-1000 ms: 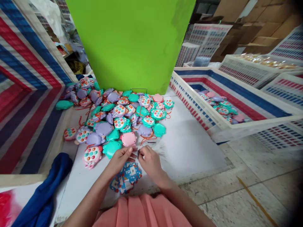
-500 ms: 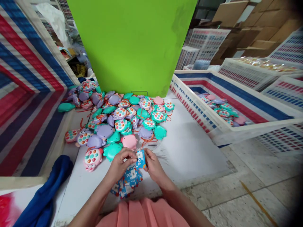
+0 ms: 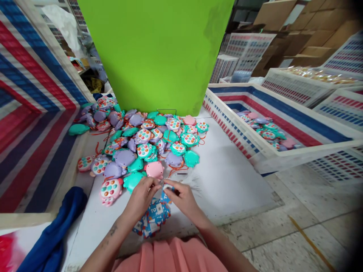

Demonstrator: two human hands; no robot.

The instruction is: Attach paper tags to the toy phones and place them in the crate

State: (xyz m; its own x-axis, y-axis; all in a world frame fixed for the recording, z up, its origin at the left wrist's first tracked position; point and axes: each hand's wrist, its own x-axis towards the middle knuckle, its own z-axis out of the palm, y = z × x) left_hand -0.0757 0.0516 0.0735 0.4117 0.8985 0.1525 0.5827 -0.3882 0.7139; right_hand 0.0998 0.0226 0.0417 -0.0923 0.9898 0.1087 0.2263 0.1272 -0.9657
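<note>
Both my hands meet over the near part of the white table, just below a pink animal-shaped toy [image 3: 154, 170]. My left hand [image 3: 144, 194] is closed in a pinch on something small and clear, too fine to make out. The thumb and forefinger of my right hand [image 3: 183, 196] reach to the same spot. A small blue printed card [image 3: 166, 197] shows at the right fingers, partly covered by them. Below my hands lies a loose pile of similar blue cards [image 3: 154, 217]. A teal toy [image 3: 134, 181] lies beside my left hand.
A heap of purple, teal and pink toys [image 3: 124, 156] with orange cords spreads across the table [image 3: 227, 181] before a green board [image 3: 161, 56]. Thin clear strands [image 3: 195, 183] lie right of my hands. Striped crates [image 3: 283, 155] flank the table; blue cloth [image 3: 65, 219] lies left.
The blue card has dropped lower and is more covered by my fingers. My right hand's fingertips have come up to meet my left fingertips. The toys have stayed put.
</note>
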